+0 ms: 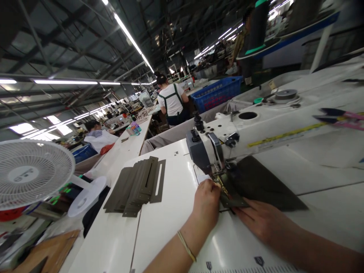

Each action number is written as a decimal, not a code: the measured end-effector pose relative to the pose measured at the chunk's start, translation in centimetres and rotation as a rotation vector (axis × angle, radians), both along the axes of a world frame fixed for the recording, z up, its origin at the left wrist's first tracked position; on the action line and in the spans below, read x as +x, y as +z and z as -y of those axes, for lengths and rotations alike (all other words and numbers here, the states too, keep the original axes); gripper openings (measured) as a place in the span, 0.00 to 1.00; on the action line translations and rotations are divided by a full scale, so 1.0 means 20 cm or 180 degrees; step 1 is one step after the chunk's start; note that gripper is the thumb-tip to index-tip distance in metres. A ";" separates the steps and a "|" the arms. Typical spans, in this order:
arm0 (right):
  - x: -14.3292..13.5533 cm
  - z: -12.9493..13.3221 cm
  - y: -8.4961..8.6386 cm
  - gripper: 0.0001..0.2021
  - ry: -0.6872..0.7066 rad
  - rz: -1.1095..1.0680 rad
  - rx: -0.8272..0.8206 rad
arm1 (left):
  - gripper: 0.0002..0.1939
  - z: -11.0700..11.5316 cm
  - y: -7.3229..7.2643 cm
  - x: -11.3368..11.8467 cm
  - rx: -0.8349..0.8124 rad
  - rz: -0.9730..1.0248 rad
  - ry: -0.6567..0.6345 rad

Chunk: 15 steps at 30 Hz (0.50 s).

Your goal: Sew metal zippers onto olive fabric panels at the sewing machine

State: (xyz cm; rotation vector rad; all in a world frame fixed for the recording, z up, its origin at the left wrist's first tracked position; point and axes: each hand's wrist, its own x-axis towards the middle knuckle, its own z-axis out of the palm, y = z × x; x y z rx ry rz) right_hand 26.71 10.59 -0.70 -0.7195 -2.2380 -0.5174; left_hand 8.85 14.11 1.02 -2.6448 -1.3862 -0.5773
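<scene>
A dark olive fabric panel (261,185) lies under the head of a white sewing machine (200,149). My left hand (207,201) is closed beside the needle area, its curled fingers pinching the panel's near left edge. A small white piece (202,178) shows just behind its knuckles. My right hand (261,220) grips the panel's front edge, with the fingertips partly hidden by the cloth. Between the hands, close to the presser foot, is a narrow gold-coloured strip (223,184); whether it is a zipper or a machine part I cannot make out.
Left of the machine, a fanned stack of olive pieces with slots (136,185) lies on the white table (167,220). A white fan (36,174) stands far left. Pink-handled scissors (341,115) and a yellow tape measure (284,134) are on the machine. Beyond are a blue crate (217,93) and seated people.
</scene>
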 end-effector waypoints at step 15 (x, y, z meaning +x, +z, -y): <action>0.05 -0.13 0.02 0.11 -0.0181 -0.0192 -0.1777 | 0.20 0.08 0.08 0.00 -0.0824 0.0323 -0.0039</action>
